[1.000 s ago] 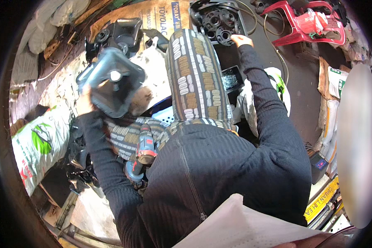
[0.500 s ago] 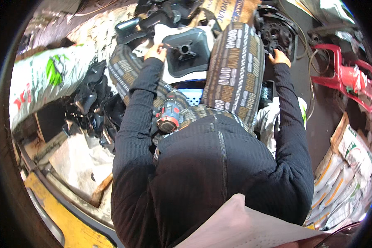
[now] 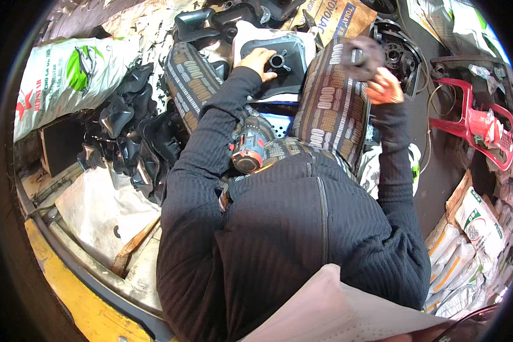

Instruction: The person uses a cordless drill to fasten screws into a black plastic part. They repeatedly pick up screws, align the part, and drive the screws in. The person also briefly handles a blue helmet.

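A black square dish-shaped plastic part [image 3: 290,77] with a round hub in its middle sits on a white block [image 3: 244,35] between my knees. My left hand [image 3: 257,62] reaches over its left side, thumb and fingers apart near the hub. Above my right knee, my right hand [image 3: 385,88] is closed on a dark round disc-shaped part [image 3: 362,58], blurred by motion. Behind that hand a bin of similar black round parts [image 3: 396,54] stands at the right. A cordless drill [image 3: 249,151] in grey and red lies on my lap.
Black molded parts [image 3: 125,119] are heaped at my left, with more [image 3: 205,25] at the far side. A white-green sack [image 3: 68,80] lies far left. A red plastic stool [image 3: 473,119] lies to the right, near a cable [image 3: 430,137]. Stacked bags [image 3: 453,251] sit lower right.
My right hand has lifted a disc-shaped part from the bin and come toward the middle. My left hand has moved from the white block's edge onto the square part. The view has shifted slightly.
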{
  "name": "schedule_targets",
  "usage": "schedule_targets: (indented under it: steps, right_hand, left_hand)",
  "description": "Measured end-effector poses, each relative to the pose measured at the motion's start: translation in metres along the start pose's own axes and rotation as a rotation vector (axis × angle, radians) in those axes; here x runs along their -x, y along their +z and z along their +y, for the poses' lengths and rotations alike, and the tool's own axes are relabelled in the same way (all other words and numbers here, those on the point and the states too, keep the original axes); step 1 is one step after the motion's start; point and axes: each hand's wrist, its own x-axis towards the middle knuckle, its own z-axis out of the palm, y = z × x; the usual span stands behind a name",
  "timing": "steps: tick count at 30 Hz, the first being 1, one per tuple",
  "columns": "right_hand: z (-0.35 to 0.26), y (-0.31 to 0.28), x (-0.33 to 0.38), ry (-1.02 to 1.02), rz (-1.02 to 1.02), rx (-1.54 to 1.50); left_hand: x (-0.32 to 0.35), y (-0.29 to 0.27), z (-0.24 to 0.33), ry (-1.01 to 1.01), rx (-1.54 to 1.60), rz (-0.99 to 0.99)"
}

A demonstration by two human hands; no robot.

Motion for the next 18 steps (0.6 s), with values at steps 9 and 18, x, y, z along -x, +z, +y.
schedule_targets:
  steps: [9,18]
  right_hand:
    - [0.093,0.064,-0.121,0.198,0.133,-0.125]
    - [0.114,0.042,-0.121,-0.048,0.45,-0.026]
  left_hand:
    - [0.01,-0.016,0.002,-0.763,1.186,-0.062]
    - [0.009,0.021,-0.014,-0.618,0.929,0.123]
